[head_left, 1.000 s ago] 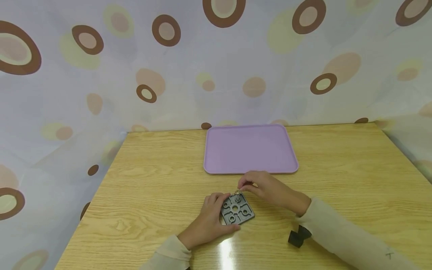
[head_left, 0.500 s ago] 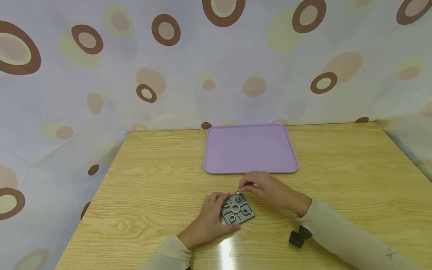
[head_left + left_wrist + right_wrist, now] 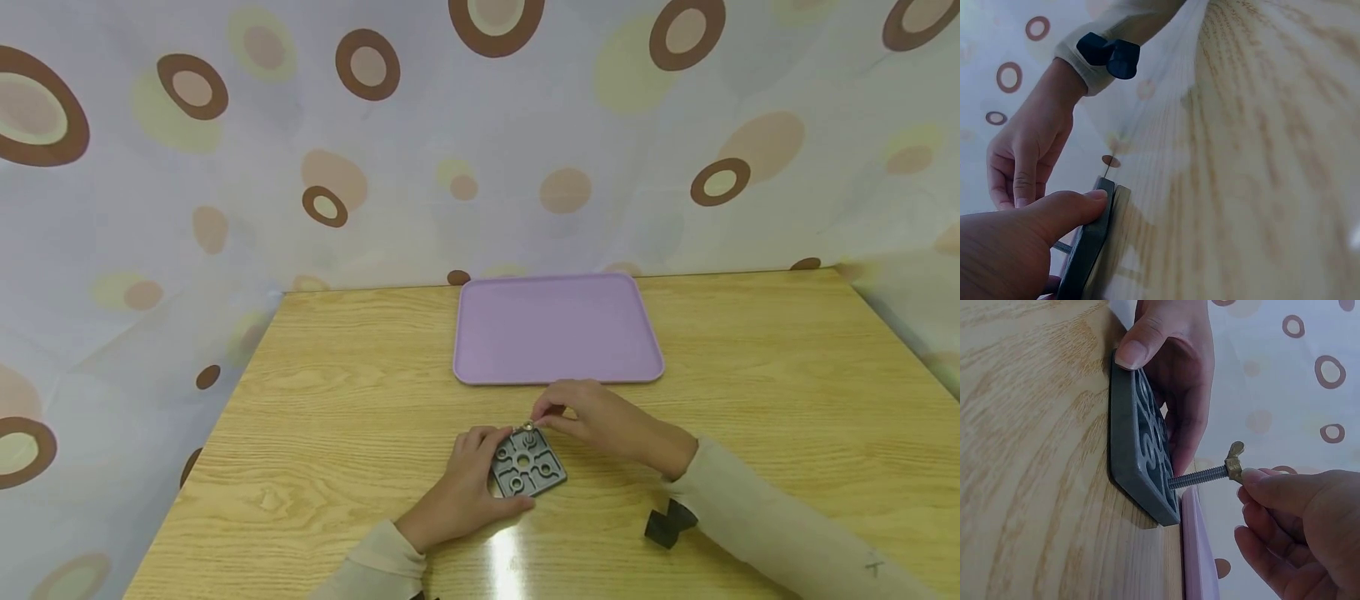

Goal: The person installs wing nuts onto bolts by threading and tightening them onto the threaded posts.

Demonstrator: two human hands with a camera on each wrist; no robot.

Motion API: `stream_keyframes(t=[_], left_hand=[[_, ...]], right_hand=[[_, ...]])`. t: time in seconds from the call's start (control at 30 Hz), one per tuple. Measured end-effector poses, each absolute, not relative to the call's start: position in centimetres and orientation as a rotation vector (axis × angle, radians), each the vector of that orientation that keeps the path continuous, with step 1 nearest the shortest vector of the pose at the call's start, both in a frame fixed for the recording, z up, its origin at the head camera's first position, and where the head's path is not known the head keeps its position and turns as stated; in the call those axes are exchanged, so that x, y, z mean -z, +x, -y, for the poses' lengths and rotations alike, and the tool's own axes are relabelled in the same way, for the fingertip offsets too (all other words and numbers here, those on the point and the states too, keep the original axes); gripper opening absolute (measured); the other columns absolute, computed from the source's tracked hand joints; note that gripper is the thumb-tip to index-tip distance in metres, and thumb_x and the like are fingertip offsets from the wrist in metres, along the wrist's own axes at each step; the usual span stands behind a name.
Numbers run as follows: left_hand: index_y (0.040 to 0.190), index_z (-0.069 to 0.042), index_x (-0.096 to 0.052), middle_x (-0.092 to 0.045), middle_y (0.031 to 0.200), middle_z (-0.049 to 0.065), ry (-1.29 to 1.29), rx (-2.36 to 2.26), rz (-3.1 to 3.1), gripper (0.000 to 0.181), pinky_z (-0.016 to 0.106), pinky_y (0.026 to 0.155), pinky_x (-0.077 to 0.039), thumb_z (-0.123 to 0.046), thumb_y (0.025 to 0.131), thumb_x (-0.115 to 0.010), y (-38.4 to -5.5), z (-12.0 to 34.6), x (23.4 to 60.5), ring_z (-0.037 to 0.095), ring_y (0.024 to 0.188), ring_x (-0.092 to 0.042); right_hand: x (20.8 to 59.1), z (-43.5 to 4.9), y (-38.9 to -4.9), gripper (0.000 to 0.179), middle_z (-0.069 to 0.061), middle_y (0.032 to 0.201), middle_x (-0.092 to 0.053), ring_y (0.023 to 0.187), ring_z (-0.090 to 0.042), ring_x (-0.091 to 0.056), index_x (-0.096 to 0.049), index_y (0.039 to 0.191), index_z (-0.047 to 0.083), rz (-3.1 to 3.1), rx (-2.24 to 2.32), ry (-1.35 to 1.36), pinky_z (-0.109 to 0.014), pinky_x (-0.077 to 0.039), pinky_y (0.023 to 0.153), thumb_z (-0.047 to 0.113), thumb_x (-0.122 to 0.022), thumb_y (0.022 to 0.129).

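A square grey metal plate point(image 3: 533, 478) with round bosses and ribs lies on the wooden table. My left hand point(image 3: 459, 498) grips it from the left side, the thumb on its near edge and the fingers at its far edge. From the plate's far corner rises a threaded bolt point(image 3: 1200, 477), best seen in the right wrist view. A brass wing nut point(image 3: 1234, 464) sits at the bolt's free end, well above the plate. My right hand point(image 3: 596, 421) pinches one wing of this nut between thumb and index finger, with the other fingers loosely curled below.
Behind the hands, a purple tray point(image 3: 557, 329) lies near the back of the wooden table point(image 3: 345, 400). A black wrist device point(image 3: 670, 525) is on the right sleeve. A patterned cloth point(image 3: 420, 142) hangs beyond the table's back edge.
My right fingers have shifted very slightly to the right, still at the wing nut on the bolt's end. The left hand and the plate stay in place.
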State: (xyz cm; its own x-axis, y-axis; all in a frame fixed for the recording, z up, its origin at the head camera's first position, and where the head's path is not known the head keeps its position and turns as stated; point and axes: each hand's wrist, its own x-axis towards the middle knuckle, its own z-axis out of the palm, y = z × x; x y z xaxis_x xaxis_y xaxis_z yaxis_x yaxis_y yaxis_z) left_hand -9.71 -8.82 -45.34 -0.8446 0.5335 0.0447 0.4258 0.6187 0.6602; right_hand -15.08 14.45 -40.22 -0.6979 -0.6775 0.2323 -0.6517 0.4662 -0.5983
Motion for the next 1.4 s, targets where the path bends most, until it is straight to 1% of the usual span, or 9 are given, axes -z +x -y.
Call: stream_keyframes(t=[0.1,0.33,0.67,0.8,0.9,1.03,1.13,1.27,1.4], left_hand=[[0.143,-0.009,-0.032,-0.035,0.131,0.003,0.803,-1.031,-2.684,0.09,0.034,0.089,-0.037,-0.056,0.075,-0.068,-9.8,8.8,45.4,0.017,0.115,-0.03],[0.143,-0.009,-0.032,-0.035,0.131,0.003,0.804,-1.034,-2.683,0.09,0.034,0.09,-0.037,-0.055,0.075,-0.069,-9.8,8.7,45.3,0.018,0.116,-0.03],[0.142,-0.009,-0.032,-0.036,0.131,0.003,0.801,-1.041,-2.678,0.089,0.035,0.089,-0.037,-0.054,0.076,-0.069,-9.7,8.8,45.2,0.018,0.116,-0.03],[0.143,-0.01,-0.032,-0.035,0.132,0.003,0.787,-1.034,-2.672,0.089,0.034,0.089,-0.036,-0.054,0.076,-0.069,-9.7,8.8,45.2,0.018,0.116,-0.029],[0.143,-0.01,-0.031,-0.035,0.132,0.003,0.778,-1.029,-2.666,0.089,0.034,0.089,-0.036,-0.055,0.076,-0.068,-9.7,8.8,45.1,0.017,0.115,-0.029],[0.143,-0.009,-0.032,-0.035,0.132,0.003,0.785,-1.017,-2.674,0.089,0.034,0.089,-0.036,-0.055,0.076,-0.068,-9.7,8.8,45.1,0.018,0.115,-0.03],[0.143,-0.009,-0.032,-0.036,0.131,0.003,0.785,-1.012,-2.682,0.089,0.034,0.089,-0.037,-0.055,0.076,-0.068,-9.7,8.7,45.1,0.017,0.115,-0.03],[0.143,-0.009,-0.032,-0.036,0.131,0.004,0.787,-1.008,-2.685,0.09,0.034,0.089,-0.037,-0.055,0.076,-0.068,-9.7,8.7,45.1,0.018,0.115,-0.03],[0.143,-0.008,-0.032,-0.036,0.131,0.004,0.794,-1.011,-2.682,0.09,0.033,0.088,-0.037,-0.055,0.076,-0.068,-9.7,8.7,45.1,0.018,0.114,-0.03]], right_hand=[[40.1,-14.5,-15.1,0.006,0.012,0.092,-0.062,0.087,-0.002,-0.058,-0.066,0.094,0.016,-2.638,1.049,-1.196,-0.023,-0.048,0.078,0.014,-0.063,0.089],[39.8,-14.5,-15.0,0.005,0.01,0.09,-0.064,0.082,-0.002,-0.059,-0.067,0.092,0.017,-2.605,1.063,-1.177,-0.022,-0.048,0.072,0.018,-0.063,0.089],[40.2,-14.6,-15.1,0.005,0.011,0.089,-0.064,0.082,-0.003,-0.058,-0.067,0.091,0.016,-2.586,1.094,-1.197,-0.023,-0.048,0.072,0.017,-0.064,0.088],[40.4,-14.6,-15.2,0.004,0.013,0.088,-0.063,0.081,-0.003,-0.057,-0.067,0.089,0.017,-2.576,1.11,-1.229,-0.024,-0.048,0.071,0.02,-0.065,0.087],[40.4,-14.4,-15.1,0.007,0.015,0.087,-0.061,0.08,-0.003,-0.056,-0.066,0.088,0.019,-2.563,1.127,-1.241,-0.025,-0.047,0.071,0.025,-0.064,0.086],[40.5,-14.3,-14.9,0.006,0.012,0.093,-0.057,0.084,-0.007,-0.055,-0.064,0.087,0.021,-2.573,1.142,-1.251,-0.028,-0.048,0.073,0.026,-0.067,0.084],[40.6,-14.2,-14.9,0.011,0.003,0.104,-0.056,0.09,-0.012,-0.056,-0.063,0.092,0.019,-2.577,1.147,-1.252,-0.027,-0.048,0.076,0.021,-0.069,0.083],[40.8,-14.1,-15.0,0.027,-0.006,0.119,-0.055,0.095,-0.019,-0.059,-0.061,0.108,0.011,-2.539,1.157,-1.252,-0.026,-0.048,0.078,0.018,-0.068,0.084],[40.9,-14.1,-14.9,0.038,-0.007,0.124,-0.054,0.097,-0.02,-0.06,-0.057,0.121,0.006,-2.518,1.138,-1.267,-0.03,-0.049,0.08,0.019,-0.066,0.086]])
